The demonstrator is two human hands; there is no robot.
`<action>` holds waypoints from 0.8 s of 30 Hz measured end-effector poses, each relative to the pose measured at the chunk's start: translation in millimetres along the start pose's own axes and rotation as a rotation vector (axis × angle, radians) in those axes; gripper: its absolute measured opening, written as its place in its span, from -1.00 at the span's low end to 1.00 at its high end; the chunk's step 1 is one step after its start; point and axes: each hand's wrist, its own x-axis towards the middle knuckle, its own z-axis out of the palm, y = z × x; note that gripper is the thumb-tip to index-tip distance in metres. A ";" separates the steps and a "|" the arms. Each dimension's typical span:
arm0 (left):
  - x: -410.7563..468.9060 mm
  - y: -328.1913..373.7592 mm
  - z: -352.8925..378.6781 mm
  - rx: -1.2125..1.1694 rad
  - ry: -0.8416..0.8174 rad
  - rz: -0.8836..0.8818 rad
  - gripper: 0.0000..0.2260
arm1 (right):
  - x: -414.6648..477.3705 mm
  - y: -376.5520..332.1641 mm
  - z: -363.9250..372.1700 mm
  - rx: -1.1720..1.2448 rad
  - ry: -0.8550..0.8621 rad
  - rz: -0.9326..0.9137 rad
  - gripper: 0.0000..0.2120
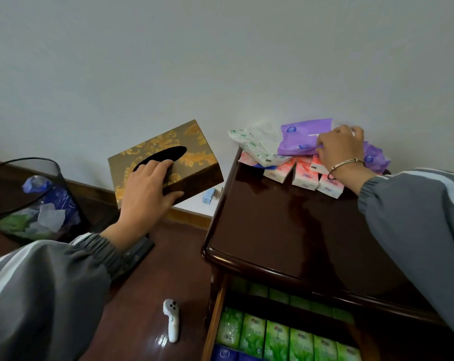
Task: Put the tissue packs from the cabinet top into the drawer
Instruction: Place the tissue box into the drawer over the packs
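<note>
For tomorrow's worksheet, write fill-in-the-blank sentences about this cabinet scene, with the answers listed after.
1. The right hand grips a ____ tissue pack on the cabinet top.
2. The open drawer holds mostly ____ packs.
3. The left hand grips a tissue box patterned in ____.
4. A white controller lies on the ____.

Missing words: purple, green, gold, floor.

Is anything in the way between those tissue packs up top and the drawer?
Nothing visible. The right hand grips the purple pack; the drawer below stands open, though green packs fill the part that shows. The left hand holds a box off to the side.
</note>
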 end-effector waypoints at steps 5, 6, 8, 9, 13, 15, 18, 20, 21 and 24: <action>-4.6 3.9 -17.0 -0.041 0.022 -0.017 -0.38 | -10.6 -5.9 -36.8 0.283 0.322 0.135 -0.83; -6.4 5.5 -22.4 -0.053 0.030 -0.023 -0.38 | -15.5 -6.6 -46.6 0.333 0.362 0.171 -0.82; -12.1 8.7 -34.5 -0.073 0.047 -0.038 -0.38 | -30.8 -6.5 -68.9 0.487 0.433 0.239 -0.81; -15.8 10.6 -40.7 -0.080 0.048 -0.046 -0.38 | -41.6 -5.1 -80.9 0.597 0.464 0.264 -0.81; -37.0 22.6 -64.0 -0.115 0.032 -0.076 -0.38 | -117.1 6.9 -126.0 0.970 0.460 0.282 -0.88; -53.5 28.3 -73.9 -0.142 0.014 -0.073 -0.38 | -168.9 19.9 -140.0 1.047 0.346 0.279 -0.94; -84.1 35.6 -87.3 -0.158 -0.044 -0.038 -0.36 | -248.5 49.7 -154.9 1.147 0.084 0.296 -0.81; -104.7 39.2 -95.4 -0.158 -0.110 -0.015 -0.35 | -294.9 68.3 -161.1 1.169 -0.077 0.296 -0.80; -115.6 41.2 -98.6 -0.157 -0.145 0.000 -0.35 | -316.7 75.3 -162.4 1.171 -0.146 0.305 -0.80; -146.4 49.5 -104.3 -0.145 -0.264 0.041 -0.35 | -374.5 86.6 -156.3 1.122 -0.331 0.345 -0.81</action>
